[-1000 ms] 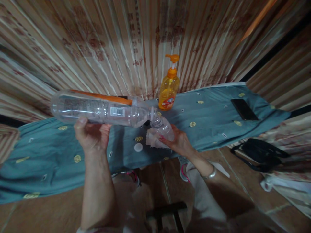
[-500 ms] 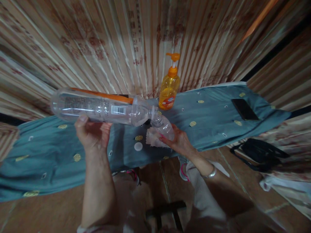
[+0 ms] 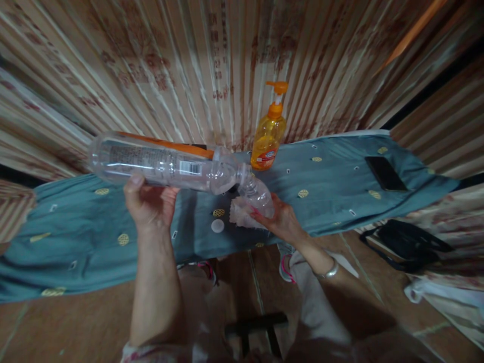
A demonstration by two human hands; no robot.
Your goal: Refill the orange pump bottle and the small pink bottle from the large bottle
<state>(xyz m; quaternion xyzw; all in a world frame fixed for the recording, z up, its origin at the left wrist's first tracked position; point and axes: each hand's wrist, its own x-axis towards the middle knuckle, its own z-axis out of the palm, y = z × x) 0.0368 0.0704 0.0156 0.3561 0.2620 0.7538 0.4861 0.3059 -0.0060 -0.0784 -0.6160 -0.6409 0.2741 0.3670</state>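
Note:
My left hand (image 3: 153, 201) is closed around the underside of a large clear plastic bottle (image 3: 162, 164) with a barcode label and an orange strip. The bottle lies nearly level, its neck pointing right. Its mouth meets the mouth of a smaller clear bottle (image 3: 260, 194), which leans toward it. My right hand (image 3: 280, 217) grips this small bottle from the right. Under the small bottle lies a pale pink cloth (image 3: 239, 213). A round white cap (image 3: 217, 226) rests on the table cover just left of the cloth. Whether liquid is passing between the bottles I cannot tell.
An orange pump bottle (image 3: 268, 141) of yellow liquid stands behind the small bottle. A black phone (image 3: 385, 174) lies on the right of the teal table cover (image 3: 325, 176). Pleated curtains (image 3: 181, 65) hang behind. On the right, below table level, is a black bag (image 3: 408, 244).
The whole view has shifted slightly, so things sit a little further right. Both hands keep their hold, and the two bottle mouths remain together.

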